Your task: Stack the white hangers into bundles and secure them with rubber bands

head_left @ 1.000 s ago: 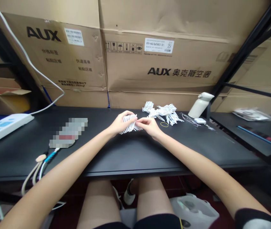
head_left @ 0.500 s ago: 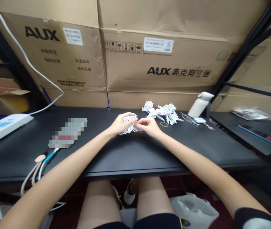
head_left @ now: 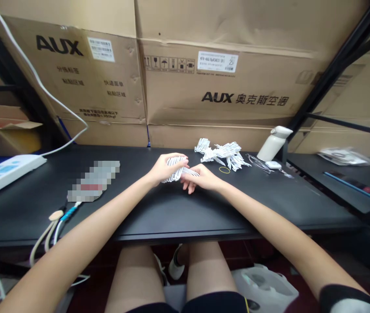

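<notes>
Printed in bold black on the cardboard boxes [head_left: 224, 82] along the top of the frame: "AUX", once at upper left and again at centre right, there followed by Chinese characters. White barcode labels stuck near both logos, small print unreadable; a row of handling symbols left of the centre label.

At the middle of the frame, just above the black table [head_left: 178, 213]: a bundle of white wire ties [head_left: 175, 168], thin, flat strips stacked side by side, ends fanning out to the right. Left hand [head_left: 163, 168] wrapped around the bundle, fingers curled over its top. Right hand [head_left: 201, 178] touching the bundle's right end, fingers loosely bent beneath the loose ends; whether pinching a strip, cannot tell.

Further back, right of centre: a loose heap of the same white ties [head_left: 222, 153], a yellow rubber band [head_left: 225, 170] just beside it, and a white bottle [head_left: 273, 142] leaning at the wall. At far left, a white power strip [head_left: 2, 173].
</notes>
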`<state>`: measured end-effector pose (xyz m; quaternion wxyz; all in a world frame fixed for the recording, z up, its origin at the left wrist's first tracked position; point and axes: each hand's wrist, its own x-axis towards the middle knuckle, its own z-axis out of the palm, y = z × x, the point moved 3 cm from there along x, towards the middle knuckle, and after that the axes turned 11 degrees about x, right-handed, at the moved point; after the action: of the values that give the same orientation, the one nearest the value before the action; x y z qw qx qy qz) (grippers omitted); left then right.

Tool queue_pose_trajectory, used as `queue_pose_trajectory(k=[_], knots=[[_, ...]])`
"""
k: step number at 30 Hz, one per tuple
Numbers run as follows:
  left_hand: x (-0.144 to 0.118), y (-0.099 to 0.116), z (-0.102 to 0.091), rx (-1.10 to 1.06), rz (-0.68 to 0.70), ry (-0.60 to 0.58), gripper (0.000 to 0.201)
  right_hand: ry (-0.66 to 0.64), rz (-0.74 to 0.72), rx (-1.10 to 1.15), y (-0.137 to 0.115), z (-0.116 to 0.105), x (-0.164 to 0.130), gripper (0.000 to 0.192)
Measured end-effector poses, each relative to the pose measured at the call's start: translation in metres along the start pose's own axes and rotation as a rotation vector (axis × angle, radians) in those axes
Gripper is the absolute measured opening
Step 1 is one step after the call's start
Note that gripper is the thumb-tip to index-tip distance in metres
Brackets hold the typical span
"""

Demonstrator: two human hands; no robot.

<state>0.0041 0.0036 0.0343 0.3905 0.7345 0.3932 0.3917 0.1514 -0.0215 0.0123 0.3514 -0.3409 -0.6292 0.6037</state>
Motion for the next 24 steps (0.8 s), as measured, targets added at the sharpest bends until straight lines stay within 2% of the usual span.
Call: queue_pose_trajectory(k=[4, 9, 14, 17, 19, 21, 24], knots=[[0.000, 0.000, 0.000, 0.023, 0.021, -0.029, 0.046, -0.049, -0.006, 0.018, 0.000, 0.002, -0.001, 0.045], [-0.001, 0.006, -0.002, 0.114, 0.049, 0.008, 0.048, -0.085, -0.012, 0.033, 0.002, 0.004, 0.000, 0.046], [0.003, 0.007, -0.012, 0.030, 0.013, 0.036, 0.046, 0.029, -0.124, -0.023, 0.003, -0.002, 0.006, 0.047], [0.009, -0.004, -0.026, -0.108, -0.066, 0.164, 0.046, 0.159, -0.251, -0.188, 0.000, -0.010, 0.004, 0.045], [0.013, -0.014, -0.035, -0.172, -0.126, 0.278, 0.044, 0.190, -0.355, -0.384, -0.002, -0.011, 0.001, 0.040], [0.016, -0.022, -0.041, -0.215, -0.167, 0.380, 0.041, 0.117, -0.454, -0.602, -0.003, -0.006, -0.001, 0.037], [0.017, -0.028, -0.042, -0.256, -0.199, 0.442, 0.038, -0.080, -0.482, -0.843, 0.003, 0.006, -0.002, 0.052]])
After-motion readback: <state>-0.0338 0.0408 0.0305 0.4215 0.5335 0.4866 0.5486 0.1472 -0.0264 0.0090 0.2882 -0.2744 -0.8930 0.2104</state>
